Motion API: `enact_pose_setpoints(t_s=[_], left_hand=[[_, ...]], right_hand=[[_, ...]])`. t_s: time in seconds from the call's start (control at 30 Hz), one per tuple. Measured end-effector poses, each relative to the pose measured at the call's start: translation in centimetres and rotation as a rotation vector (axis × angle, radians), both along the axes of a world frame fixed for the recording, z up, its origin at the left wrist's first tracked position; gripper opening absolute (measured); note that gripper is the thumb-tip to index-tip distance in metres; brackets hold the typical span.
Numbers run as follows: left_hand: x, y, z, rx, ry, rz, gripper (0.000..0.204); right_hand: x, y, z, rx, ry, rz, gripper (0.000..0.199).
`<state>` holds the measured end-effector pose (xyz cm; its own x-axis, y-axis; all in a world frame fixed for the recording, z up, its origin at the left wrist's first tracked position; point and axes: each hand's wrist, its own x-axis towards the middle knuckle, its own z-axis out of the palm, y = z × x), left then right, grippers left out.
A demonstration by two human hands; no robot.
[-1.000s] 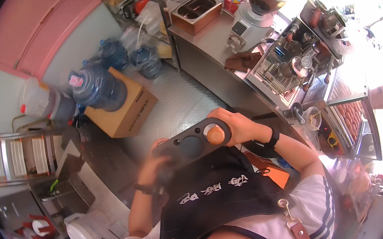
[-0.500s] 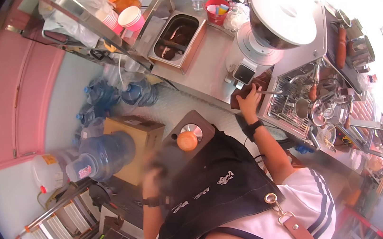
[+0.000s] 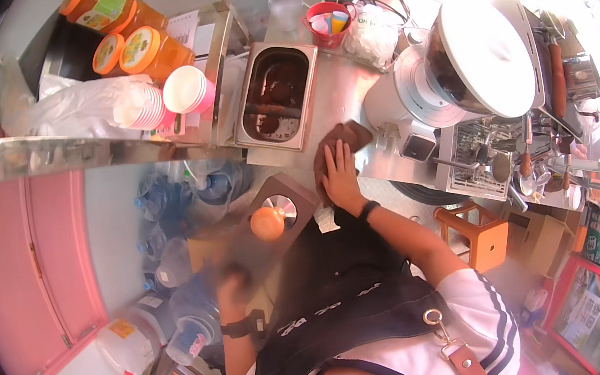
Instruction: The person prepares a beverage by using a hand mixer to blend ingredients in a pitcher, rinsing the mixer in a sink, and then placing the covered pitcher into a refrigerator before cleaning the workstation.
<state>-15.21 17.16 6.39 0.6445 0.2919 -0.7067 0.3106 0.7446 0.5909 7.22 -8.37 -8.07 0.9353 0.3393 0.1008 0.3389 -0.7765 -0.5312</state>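
My right hand (image 3: 344,180) lies flat on a brown cloth (image 3: 357,133), fingers stretched out, pressing it at the front edge of the steel counter (image 3: 326,94). A small white tag or scrap (image 3: 326,219) shows below the cloth. A smear blurs my left hand (image 3: 232,289), but it appears closed on the near end of a grey-brown tamping stand (image 3: 281,186). The stand is in front of my apron, below the counter's edge. On it rests a tamper (image 3: 267,223) with a round wooden knob and a shiny metal base. A dark round shape by my left fingers is unclear.
A steel bin (image 3: 241,131) with dark coffee grounds stands on the counter, left of a white grinder (image 3: 386,98). Paper cups (image 3: 187,89) and orange-lidded jars fill the left shelf. Large water bottles (image 3: 196,320) stand at left; an orange stool (image 3: 475,237) stands at right.
My right hand has moved left with the brown cloth, away from beneath the grinder to the counter's front edge. The tamping stand has stayed with my left hand as the view turned.
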Motion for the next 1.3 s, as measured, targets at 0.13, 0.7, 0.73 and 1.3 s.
enact_pose_setpoints(t_s=[0.13,0.7,0.73,1.3], left_hand=[[2.0,2.1,0.4,0.298,0.040,-0.085,0.036],[6.7,1.7,-0.8,0.138,-0.034,-0.384,0.060],[7.9,0.9,-0.2,0.070,0.004,-0.367,0.056],[16.1,-11.8,-12.2,-0.073,-0.150,-0.198,0.059]], right_hand=[[7.8,3.2,-3.0,-0.239,-0.157,-0.189,0.064],[-1.6,-5.2,2.4,-0.386,0.161,0.028,0.060],[-2.2,-7.6,1.4,-0.400,0.135,0.030,0.057],[-5.7,-17.4,-1.0,-0.280,0.200,-0.078,0.072]])
